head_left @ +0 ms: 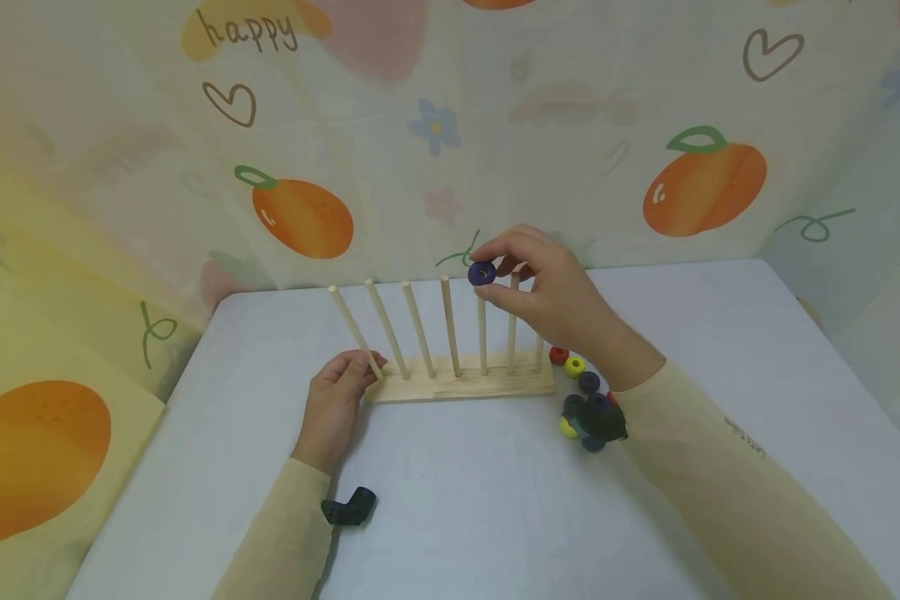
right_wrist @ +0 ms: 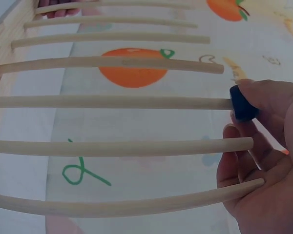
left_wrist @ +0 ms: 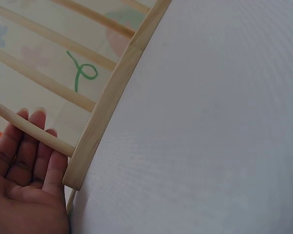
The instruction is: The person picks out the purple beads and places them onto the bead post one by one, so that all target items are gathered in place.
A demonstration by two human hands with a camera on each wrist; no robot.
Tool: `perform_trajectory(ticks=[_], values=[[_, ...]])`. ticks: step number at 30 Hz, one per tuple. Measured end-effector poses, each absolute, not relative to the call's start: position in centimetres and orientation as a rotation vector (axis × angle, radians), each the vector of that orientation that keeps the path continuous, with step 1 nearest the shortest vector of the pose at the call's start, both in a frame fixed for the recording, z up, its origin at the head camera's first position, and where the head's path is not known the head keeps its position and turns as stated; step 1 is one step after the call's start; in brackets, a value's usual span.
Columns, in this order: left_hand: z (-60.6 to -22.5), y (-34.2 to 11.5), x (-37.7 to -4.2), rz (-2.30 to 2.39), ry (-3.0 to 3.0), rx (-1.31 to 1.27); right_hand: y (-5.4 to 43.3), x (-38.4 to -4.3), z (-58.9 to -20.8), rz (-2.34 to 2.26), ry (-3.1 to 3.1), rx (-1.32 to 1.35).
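Observation:
A wooden rack [head_left: 450,385] with several upright pegs stands on the white table. My right hand [head_left: 543,279] pinches a dark blue bead [head_left: 482,273] between thumb and forefinger, at the top of the fifth peg from the left. In the right wrist view, the blue bead [right_wrist: 243,103] meets that peg's tip; how far the peg enters its hole is hidden. The other right fingers lie near the tips of the last two pegs. At the rack's left end, my left hand [head_left: 337,396] holds the leftmost peg [left_wrist: 39,132] low down, its fingers behind the peg.
Right of the rack, several loose beads lie on the table [head_left: 450,517], among them a red bead [head_left: 559,356], a yellow bead [head_left: 575,367] and a dark blue bead [head_left: 589,382]. My right wrist's black camera [head_left: 603,419] partly covers others. A patterned cloth [head_left: 555,183] hangs behind.

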State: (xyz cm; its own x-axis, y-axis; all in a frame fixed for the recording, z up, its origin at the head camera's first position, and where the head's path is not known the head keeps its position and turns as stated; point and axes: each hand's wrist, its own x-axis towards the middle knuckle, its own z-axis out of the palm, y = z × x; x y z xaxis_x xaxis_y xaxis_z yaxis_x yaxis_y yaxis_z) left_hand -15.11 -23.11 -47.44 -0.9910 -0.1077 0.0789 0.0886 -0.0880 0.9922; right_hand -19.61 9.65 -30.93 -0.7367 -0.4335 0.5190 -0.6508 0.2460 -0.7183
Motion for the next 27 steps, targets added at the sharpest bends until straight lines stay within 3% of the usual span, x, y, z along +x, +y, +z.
perform_trajectory(ticks=[27], values=[[-47.34, -23.06, -15.02, -2.212, -2.045, 0.024, 9.44, -19.54, -30.54, 1.377, -2.466, 0.943]])
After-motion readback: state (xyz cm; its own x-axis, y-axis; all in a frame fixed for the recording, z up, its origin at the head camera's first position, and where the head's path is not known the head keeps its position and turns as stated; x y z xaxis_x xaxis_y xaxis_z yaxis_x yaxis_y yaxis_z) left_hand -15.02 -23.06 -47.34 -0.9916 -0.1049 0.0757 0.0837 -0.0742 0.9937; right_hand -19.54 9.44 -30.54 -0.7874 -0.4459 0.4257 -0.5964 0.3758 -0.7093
